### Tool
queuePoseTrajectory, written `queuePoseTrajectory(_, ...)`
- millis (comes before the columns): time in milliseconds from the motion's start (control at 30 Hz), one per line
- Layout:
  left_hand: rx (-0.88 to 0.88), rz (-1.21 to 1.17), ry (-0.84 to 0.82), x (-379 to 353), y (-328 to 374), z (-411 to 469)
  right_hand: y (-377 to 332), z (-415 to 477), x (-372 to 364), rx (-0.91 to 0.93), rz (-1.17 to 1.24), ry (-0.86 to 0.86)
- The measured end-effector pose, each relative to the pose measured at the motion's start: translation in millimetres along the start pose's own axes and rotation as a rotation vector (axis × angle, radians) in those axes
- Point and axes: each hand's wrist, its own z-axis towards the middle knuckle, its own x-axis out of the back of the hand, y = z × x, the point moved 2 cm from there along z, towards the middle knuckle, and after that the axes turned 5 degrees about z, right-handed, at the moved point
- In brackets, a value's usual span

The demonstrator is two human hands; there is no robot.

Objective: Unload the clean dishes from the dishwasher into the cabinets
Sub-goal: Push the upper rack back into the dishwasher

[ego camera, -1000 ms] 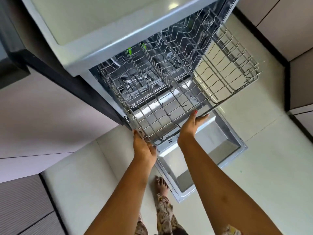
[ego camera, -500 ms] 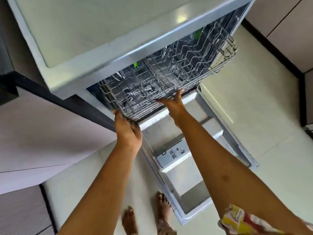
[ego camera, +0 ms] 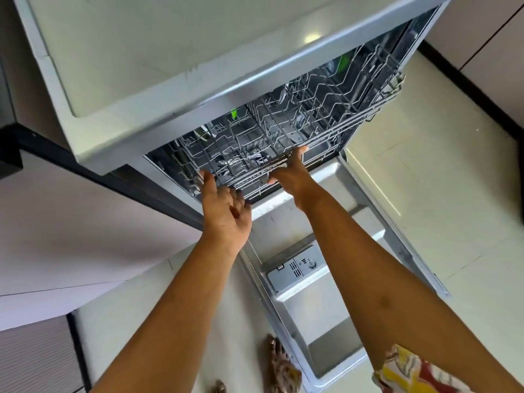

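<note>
At the far left, pale cabinet fronts [ego camera: 71,231] run under a dark edge strip. The desk [ego camera: 158,52] juts out above the dishwasher [ego camera: 391,89], whose cavity is open. The left hand [ego camera: 225,214] is at the left front corner of the wire rack [ego camera: 297,131]; its grip is loose, the fingers spread and half curled, the fingertips [ego camera: 207,177] touching or just beside the rack's front rail; whether they actually press on it cannot be told. The rack sits almost wholly inside the cavity, its front rail roughly level with the opening. Its long axis runs from lower left to upper right across the view, with the tines pointing up; no dishes can be made out in it, though something green [ego camera: 234,112] shows among the wires. The right hand [ego camera: 292,177] lies against the middle of the front rail, its grip open and flat, with the fingers extended along the wire and the thumb underneath. Below both forearms the dishwasher door [ego camera: 326,316] hangs open and lies flat, its detergent dispenser [ego camera: 297,269] facing up. A bare foot [ego camera: 279,361] stands on the pale floor [ego camera: 425,194] beside the door's left edge. A patterned sleeve [ego camera: 411,373] shows at the bottom right.
</note>
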Motion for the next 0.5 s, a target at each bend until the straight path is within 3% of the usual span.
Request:
queuePoseTrajectory(167, -0.017, 0.100, -0.072, 5, -3, 2, 0, 2, 1, -0.021, -0.092, -0.011)
queuePoseTrajectory(500, 0.039, 0.152, -0.182, 28, 11, -10, -1, -8, -3, 0.025, 0.012, 0.059)
